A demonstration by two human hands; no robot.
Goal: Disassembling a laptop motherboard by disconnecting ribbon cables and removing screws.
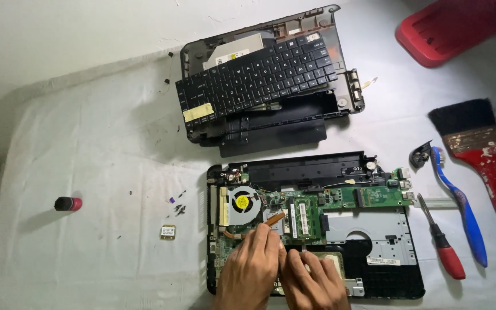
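Both hands (282, 272) bunched on opened laptop base (374, 229), fingertips' contact hidden, wrists cropped

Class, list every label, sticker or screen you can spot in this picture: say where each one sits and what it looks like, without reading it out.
Round yellow sticker: on the fan hub, opened laptop base.
White rectangular label: on the grey metal plate, right of the hands.
White label: on the silver drive under the keyboard's upper left.
Beige tape patch: on the loose keyboard's lower left corner.
No screens in view.
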